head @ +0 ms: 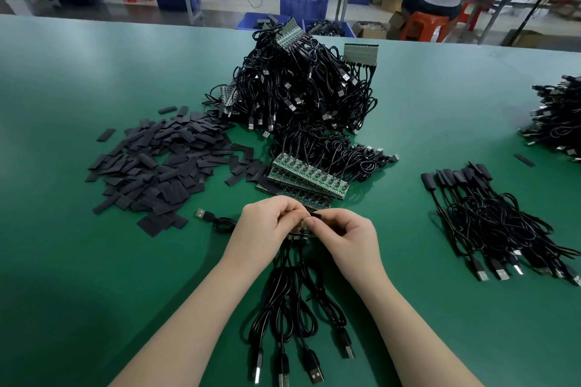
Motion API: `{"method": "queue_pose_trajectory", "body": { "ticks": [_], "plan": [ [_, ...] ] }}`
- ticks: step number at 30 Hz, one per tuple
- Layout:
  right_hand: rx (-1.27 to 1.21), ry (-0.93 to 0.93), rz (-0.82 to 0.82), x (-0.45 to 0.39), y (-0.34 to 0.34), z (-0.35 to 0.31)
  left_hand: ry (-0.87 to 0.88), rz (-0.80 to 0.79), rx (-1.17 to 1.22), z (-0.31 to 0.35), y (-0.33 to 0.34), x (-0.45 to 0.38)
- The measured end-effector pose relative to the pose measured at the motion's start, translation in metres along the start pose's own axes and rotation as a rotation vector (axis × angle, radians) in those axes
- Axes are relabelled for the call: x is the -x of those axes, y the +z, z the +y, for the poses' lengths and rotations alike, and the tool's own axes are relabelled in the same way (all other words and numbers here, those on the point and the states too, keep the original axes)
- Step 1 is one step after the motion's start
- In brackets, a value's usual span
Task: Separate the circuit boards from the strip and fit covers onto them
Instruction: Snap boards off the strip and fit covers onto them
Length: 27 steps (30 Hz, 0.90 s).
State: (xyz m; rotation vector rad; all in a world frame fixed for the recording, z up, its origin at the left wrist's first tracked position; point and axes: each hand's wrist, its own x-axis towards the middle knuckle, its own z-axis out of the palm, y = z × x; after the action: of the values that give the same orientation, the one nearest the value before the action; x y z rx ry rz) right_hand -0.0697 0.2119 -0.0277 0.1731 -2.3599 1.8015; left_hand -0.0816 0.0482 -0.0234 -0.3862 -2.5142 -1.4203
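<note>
Cables (pixel 284 320): hanging from held strip (pixel 298 234), plugs nearest camera.
Left hand (pixel 267 229): grip pinching strip.
Right hand (pixel 349 239): grip pinching black cover (pixel 317 216).
Table (pixel 94 261): green.

At lower centre, the left hand (pixel 267 223) and right hand (pixel 345 237) pinch a circuit-board strip (pixel 297 234) with a black cover (pixel 317 216) above the green tabletop (pixel 94 261).

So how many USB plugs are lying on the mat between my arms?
4, fanned in a row: far-left plug, second plug, third plug, far-right plug. The cables overlap, so another may be hidden.
</note>
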Motion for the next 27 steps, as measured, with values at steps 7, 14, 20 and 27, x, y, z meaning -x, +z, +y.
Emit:
{"method": "queue_pose_trajectory", "body": {
  "ticks": [7, 14, 20, 27],
  "plan": [
    [-0.016, 0.01, 0.015, 0.0, -0.001, 0.001, -0.001, 0.012, -0.022, 0.002, 0.0, 0.0],
    [-0.032, -0.002, 0.027, -0.001, -0.002, -0.001, 0.045, -0.004, -0.078, 0.005, 0.002, 0.003],
    [0.003, -0.008, 0.006, -0.001, -0.002, -0.003, 0.029, -0.034, -0.115, 0.009, 0.0, 0.004],
    [-0.052, -0.019, -0.053, 0.0, -0.002, -0.006, -0.016, -0.056, -0.167, 0.013, 0.0, 0.004]
  ]
}}
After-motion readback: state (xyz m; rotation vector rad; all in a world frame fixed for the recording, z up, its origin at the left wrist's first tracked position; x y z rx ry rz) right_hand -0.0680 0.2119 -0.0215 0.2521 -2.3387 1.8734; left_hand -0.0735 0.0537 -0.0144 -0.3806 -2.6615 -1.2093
